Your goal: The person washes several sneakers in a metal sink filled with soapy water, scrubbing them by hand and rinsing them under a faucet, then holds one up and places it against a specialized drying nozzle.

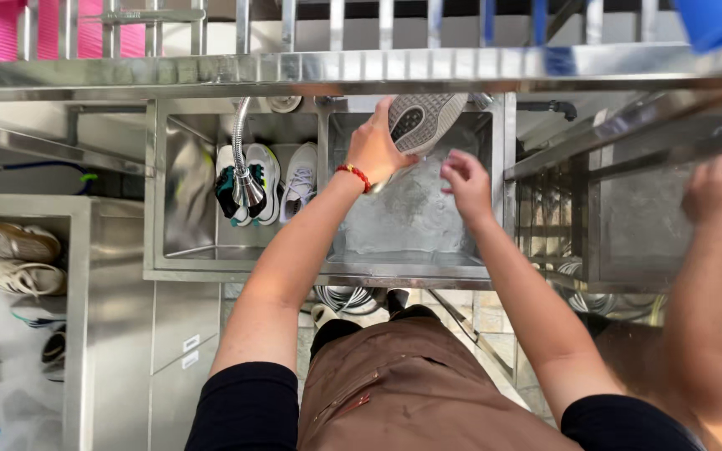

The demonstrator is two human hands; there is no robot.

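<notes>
A steel double sink (327, 271) fills the view from above. The right basin (411, 225) holds soapy water with open room. At its far edge, the left hand (375, 146) grips a grey-soled shoe (424, 119). The right hand (465, 179) hovers just beside, loosely curled, empty. Sneakers (265, 179) stand in the left basin's far corner. Two small white labels (190, 351) mark the cabinet front below.

Views: only one is given, so nothing is shared with a second.
Mount: worn on the head, well above the steel sink (327, 271).
Direction: aimed pretty much straight down, past the brown apron (403, 384) to the floor.
Distance: fairly close, both forearms seen at full length.
Edges: shelf on one side, a co-worker's arm (704, 292) on the other.
</notes>
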